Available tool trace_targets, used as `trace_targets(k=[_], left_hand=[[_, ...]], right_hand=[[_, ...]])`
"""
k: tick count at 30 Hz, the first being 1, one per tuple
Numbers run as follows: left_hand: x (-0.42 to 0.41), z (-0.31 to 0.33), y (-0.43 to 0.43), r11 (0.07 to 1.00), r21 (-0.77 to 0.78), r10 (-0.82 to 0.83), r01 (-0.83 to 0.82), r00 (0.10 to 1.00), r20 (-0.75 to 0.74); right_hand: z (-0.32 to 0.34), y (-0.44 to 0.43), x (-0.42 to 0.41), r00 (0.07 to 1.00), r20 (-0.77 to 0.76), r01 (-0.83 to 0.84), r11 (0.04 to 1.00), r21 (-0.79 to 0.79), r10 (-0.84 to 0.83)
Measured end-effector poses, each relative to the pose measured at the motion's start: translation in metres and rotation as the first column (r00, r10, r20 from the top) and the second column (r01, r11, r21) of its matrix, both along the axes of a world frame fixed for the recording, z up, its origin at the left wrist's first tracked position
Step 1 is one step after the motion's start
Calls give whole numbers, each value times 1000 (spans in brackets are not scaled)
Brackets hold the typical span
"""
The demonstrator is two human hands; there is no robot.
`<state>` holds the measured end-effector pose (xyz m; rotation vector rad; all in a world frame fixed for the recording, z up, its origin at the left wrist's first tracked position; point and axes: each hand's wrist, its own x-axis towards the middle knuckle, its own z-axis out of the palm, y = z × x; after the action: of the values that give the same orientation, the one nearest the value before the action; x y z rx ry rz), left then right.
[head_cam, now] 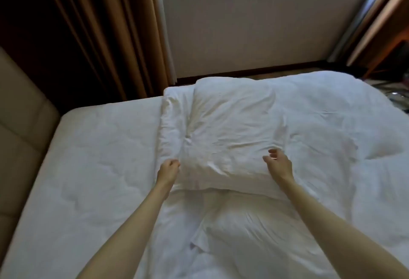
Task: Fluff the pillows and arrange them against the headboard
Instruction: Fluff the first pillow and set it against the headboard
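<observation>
A white pillow (232, 128) lies across the middle of the bed, on top of the white duvet. A second white pillow (250, 232) lies nearer to me, partly under the first one's front edge. My left hand (168, 168) is at the first pillow's left front corner, fingers curled against the cloth. My right hand (279, 163) hovers at its right front part, fingers apart and curved, holding nothing. The padded beige headboard (22, 123) runs along the left edge of the view.
The bare white mattress (99, 157) stretches between the pillows and the headboard. The bunched duvet (343, 128) covers the bed's right half. Brown curtains (99, 30) hang at the back left, beneath a window and a wall (254, 30).
</observation>
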<state>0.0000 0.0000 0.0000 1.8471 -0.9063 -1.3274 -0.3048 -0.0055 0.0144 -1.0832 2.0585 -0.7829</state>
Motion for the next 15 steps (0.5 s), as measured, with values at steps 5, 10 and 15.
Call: trace_targets(k=[5,10,15], left_hand=[[-10,-37,-42,993,59,-114,106,980,162],[-10,-75,-66,964,217,-204,155,952,226],[-1,-114,-70,958,264,-141,115,986,83]], right_hand=[[-27,-31,-20,991,-123,76,976,205,-51],[-65,-51,-14,988,-156,41,930,366,18],[-85,-64,-14,966,-250,169,901,399,-70]])
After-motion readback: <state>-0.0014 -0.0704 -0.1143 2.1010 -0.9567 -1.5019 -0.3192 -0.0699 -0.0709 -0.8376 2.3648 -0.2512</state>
